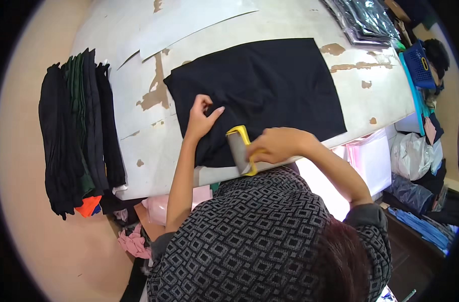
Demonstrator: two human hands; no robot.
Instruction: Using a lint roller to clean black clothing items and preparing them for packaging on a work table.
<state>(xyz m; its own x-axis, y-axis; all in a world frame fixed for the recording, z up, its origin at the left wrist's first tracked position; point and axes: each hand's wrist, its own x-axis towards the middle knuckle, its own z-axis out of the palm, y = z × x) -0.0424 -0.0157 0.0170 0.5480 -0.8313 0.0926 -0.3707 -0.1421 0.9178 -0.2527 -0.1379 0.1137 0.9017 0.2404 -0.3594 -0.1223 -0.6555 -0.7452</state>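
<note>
A black cloth garment, skirt-like in outline, (267,83) lies spread on the worn white table (380,92), with soft creases across its middle. My right hand (280,143) grips a yellow-framed roller with a wide grey cylinder (237,149), which looks like a lint roller. The roller is over the garment's near edge, close to my body. Over the garment's left part is my left hand (203,117), its fingers curled and its thumb apart, holding nothing. Whether its fingertips touch the cloth is hard to tell.
Dark and green folded garments (59,143) hang over the table's left edge. White sheets (199,26) lie at the far side. Plastic-wrapped packs (365,22) sit far right. Beyond the right edge are a blue basket (416,70) and a white plastic bag (411,156).
</note>
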